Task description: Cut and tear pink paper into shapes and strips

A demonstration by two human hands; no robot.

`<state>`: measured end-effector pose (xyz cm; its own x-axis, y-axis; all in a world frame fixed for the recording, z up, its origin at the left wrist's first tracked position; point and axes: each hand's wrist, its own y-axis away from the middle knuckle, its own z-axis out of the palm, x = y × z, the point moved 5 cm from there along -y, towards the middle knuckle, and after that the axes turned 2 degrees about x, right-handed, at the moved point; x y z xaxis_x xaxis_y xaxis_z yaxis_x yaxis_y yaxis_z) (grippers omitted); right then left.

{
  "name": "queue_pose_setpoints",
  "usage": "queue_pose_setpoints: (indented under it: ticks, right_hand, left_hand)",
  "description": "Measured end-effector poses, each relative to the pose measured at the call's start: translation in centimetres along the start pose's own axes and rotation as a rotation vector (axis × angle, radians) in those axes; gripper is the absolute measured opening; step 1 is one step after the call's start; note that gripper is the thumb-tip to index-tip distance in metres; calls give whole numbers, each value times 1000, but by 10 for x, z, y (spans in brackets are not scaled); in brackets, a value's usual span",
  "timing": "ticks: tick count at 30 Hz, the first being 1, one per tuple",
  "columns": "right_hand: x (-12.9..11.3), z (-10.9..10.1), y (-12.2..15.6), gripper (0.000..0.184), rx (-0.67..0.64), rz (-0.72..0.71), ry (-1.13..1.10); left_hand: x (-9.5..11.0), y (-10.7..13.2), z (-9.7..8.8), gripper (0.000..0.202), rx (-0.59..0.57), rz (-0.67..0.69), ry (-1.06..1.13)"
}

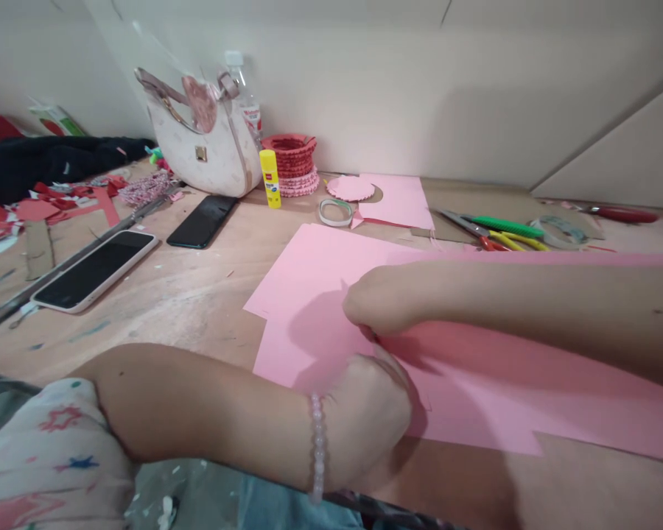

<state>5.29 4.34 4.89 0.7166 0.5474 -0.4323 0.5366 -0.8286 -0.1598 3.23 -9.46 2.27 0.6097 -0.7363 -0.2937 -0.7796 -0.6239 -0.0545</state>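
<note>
While your left hand (370, 423), wearing a round-beaded bracelet (317, 449), and your right hand (380, 300) curl over smooth, overlapping pink sheets (323, 258) on the scuffed counter (199, 316), their fingertips are hidden; can't tell either grip's state.

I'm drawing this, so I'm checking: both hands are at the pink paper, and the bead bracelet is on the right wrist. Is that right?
Not quite: the head view shows the bead bracelet on the wrist of the left hand, not the right hand. Both are at the pink paper.
</note>
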Motion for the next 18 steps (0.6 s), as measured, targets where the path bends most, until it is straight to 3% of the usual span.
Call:
queue_pose_setpoints:
  ticks: [2,3,4,7,9,13,14,16,18]
  right_hand:
    - [-17,-6,-4,35,-208,-108,107]
    - [-27,-5,0,26,-435,-256,262]
    - [-37,-9,5,16,-549,-423,408]
    - [-54,-33,23,22,-422,-711,576]
    - [-48,-40,46,33,-362,-768,501]
    - [-2,-31,99,36,-308,-506,267]
    - [13,-27,111,42,-287,-389,250]
    - [35,-18,133,71,-304,-239,236]
    - [46,-11,149,79,-377,-154,201]
  left_hand:
    - [1,-1,2,28,3,-2,-24]
    - [1,-1,2,31,5,3,-33]
    - [2,-1,3,34,0,6,-37]
    - [1,-2,5,35,-59,8,-15]
    - [1,-3,7,29,-116,5,-6]
    - [0,-3,5,30,-110,2,-72]
    - [0,-3,5,33,-93,-10,-92]
    - [0,-2,5,37,-84,-35,-121]
    - [1,0,6,38,-107,-59,-134]
